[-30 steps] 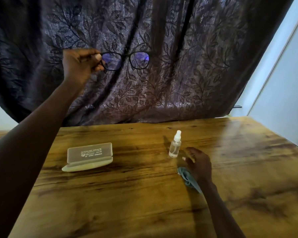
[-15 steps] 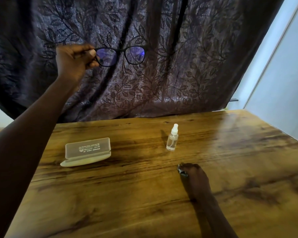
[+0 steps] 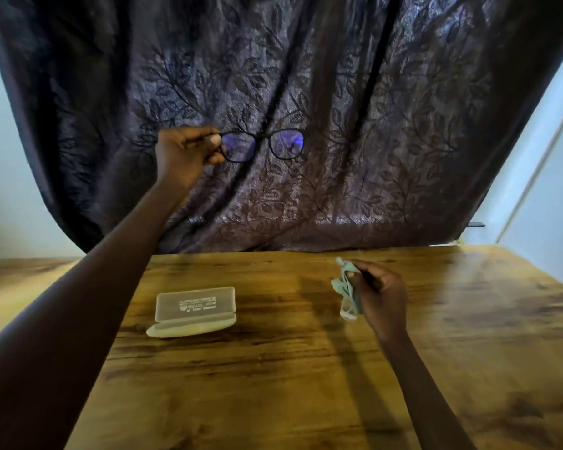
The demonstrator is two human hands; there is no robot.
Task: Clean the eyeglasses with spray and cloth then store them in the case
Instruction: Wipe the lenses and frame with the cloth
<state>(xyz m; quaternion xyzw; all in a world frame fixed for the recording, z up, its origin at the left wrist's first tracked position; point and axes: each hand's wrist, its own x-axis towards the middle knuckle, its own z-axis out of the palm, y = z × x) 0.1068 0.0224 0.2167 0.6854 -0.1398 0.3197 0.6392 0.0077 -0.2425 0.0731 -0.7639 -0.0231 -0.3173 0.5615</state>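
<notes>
Left hand pinching black-framed eyeglasses aloft | right hand clutching crumpled pale-green cloth | risking drop: one-corner grip twisting during wiping.

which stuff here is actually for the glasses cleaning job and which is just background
For the job:
- black-framed eyeglasses, held up in the left hand
- crumpled light blue cleaning cloth, gripped in the right hand
- translucent beige plastic glasses case, lid open, on the wooden table

Just there:
- dark purple leaf-patterned curtain
- pale wall
</notes>
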